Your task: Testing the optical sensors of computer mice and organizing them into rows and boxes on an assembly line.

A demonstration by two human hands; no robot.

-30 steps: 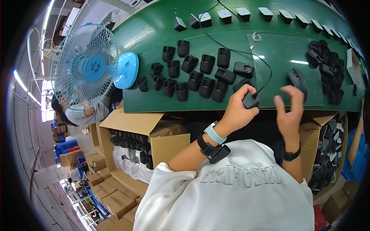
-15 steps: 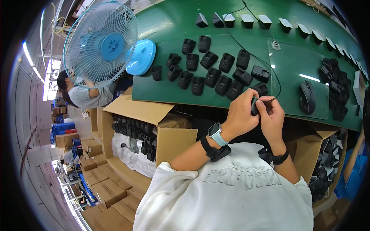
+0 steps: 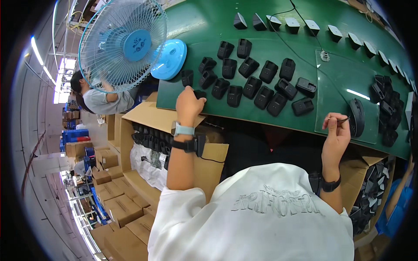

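My left hand (image 3: 190,104) is at the near left edge of the green table, its fingers closed on a small black device (image 3: 200,94), most of which the hand hides. Just beyond it stands another black device (image 3: 187,78). Over the table's near edge on the right, my right hand (image 3: 337,132) pinches a thin black cable (image 3: 333,78) near its end; the plug itself is not clear. Beside that hand lies a black computer mouse (image 3: 356,117). Several similar black devices (image 3: 251,87) stand in loose rows between my hands.
A blue fan (image 3: 138,45) stands at the left. White-faced black pieces (image 3: 292,25) line the far side. More black pieces (image 3: 384,104) are heaped at right. Open cartons with black parts stand below the table, left (image 3: 126,143) and right (image 3: 350,178). Another person (image 3: 102,99) sits beyond the fan.
My hands have come apart. The left has carried a black device to the table's left edge; the right has moved rightward with the cable. The view has shifted slightly.
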